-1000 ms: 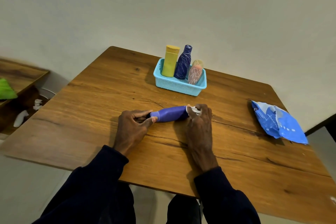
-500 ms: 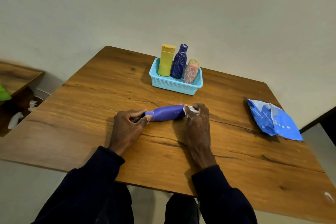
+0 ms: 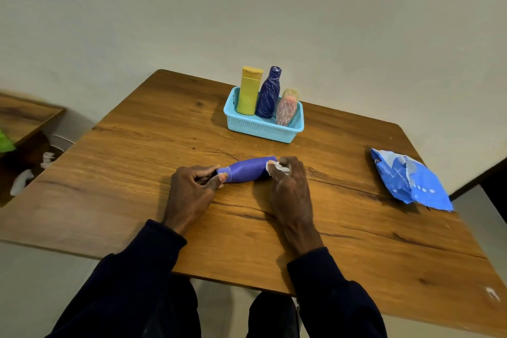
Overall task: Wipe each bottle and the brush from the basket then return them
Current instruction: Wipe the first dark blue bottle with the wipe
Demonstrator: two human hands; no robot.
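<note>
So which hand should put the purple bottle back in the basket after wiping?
Probably the left hand. It pinches the purple bottle by its narrow end, while the right hand is busy holding the white wipe. The basket sits just behind the bottle, about as near to either hand.

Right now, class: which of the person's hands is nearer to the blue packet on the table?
Right. The right hand, pinching a white wipe at one end of the purple bottle, lies toward the blue packet; the left hand grips the other end, farther away.
</note>
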